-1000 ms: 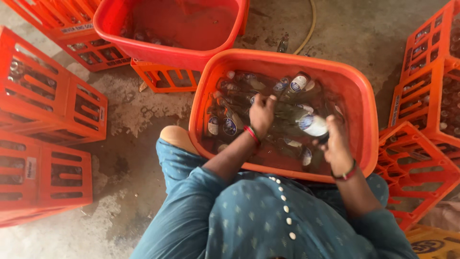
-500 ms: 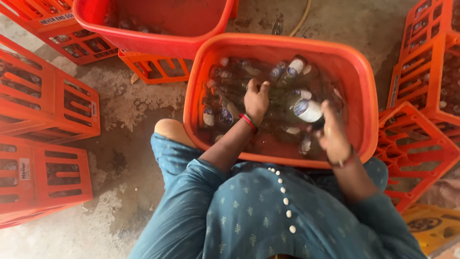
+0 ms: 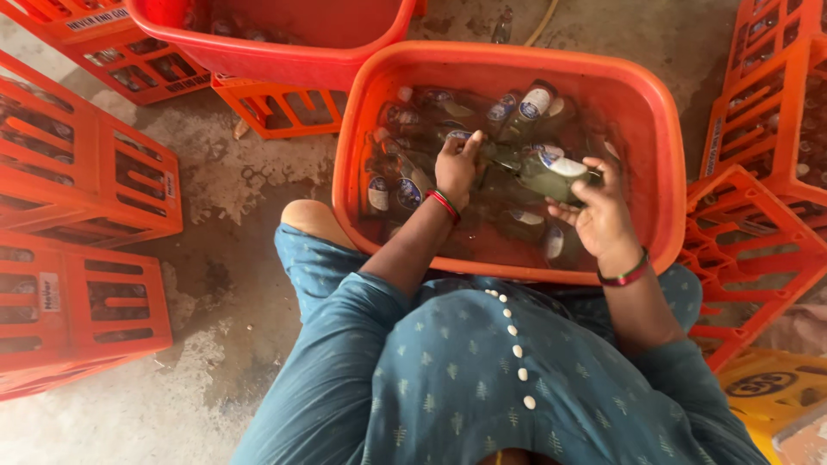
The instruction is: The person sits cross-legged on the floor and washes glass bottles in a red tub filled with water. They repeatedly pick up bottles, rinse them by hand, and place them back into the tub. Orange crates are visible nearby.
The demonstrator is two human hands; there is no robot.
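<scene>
Left hand (image 3: 458, 165) and right hand (image 3: 600, 215) clasping 1 wet glass bottle (image 3: 532, 165) over round orange plastic tub (image 3: 652, 138).

A dark green glass bottle with a pale label (image 3: 538, 165) lies on its side, held just above the water in a round orange plastic tub (image 3: 655, 146). Its neck points toward the tub's left side, and its labelled body sits to the right. More green labelled bottles (image 3: 405, 185) lie jumbled and partly sunk in the murky water beneath it.

Blue-white oval bottle labels (image 3: 535, 103) in tub; white crate sticker (image 3: 49, 292) left.
</scene>
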